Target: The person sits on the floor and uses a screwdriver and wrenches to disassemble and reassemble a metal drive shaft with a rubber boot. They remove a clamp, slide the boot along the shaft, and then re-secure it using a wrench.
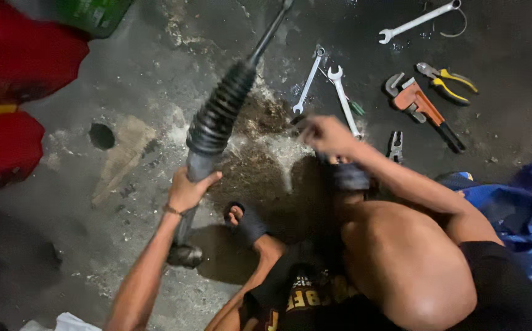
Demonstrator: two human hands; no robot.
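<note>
Left hand round steering rack — green container, perhaps.

- The arms were bare, with no sleeves.
- A thin bracelet circled the left wrist.
- Black shorts carried orange lettering.
- Dark slide sandals covered both feet.
- The knees were bare.
</note>
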